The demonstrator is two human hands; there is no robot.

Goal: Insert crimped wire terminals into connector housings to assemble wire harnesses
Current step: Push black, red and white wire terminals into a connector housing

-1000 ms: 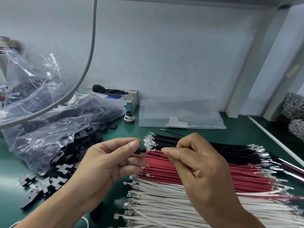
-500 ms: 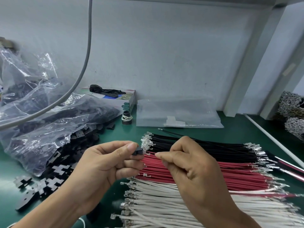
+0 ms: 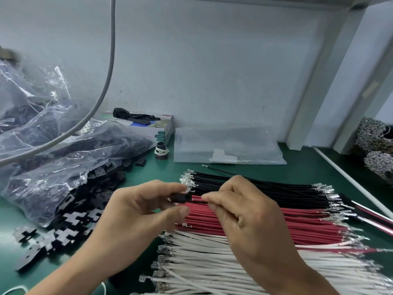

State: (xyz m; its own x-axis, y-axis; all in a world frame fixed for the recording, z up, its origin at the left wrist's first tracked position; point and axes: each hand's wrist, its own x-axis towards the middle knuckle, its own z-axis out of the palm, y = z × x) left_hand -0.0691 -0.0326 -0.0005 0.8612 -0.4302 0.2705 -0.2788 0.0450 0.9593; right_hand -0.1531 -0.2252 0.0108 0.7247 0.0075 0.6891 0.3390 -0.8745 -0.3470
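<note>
- Black connector housing [image 3: 180, 197] — pinched in your left hand [image 3: 136, 211], above the red wires [image 3: 265, 222].
- Your right hand [image 3: 244, 211] pinches one red wire [image 3: 198, 199] at the housing's mouth.
- Green bench [image 3: 297, 169] — black wires [image 3: 255, 188], white wires [image 3: 202, 262] alongside.

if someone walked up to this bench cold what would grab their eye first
Most likely the rows of cut wires on the green mat: black wires at the back, red wires in the middle, white wires nearest. Above them, at centre, the left hand holds a small black connector housing while the right hand pinches a red wire at it. On the left, black housings spill from a clear plastic bag.
</note>
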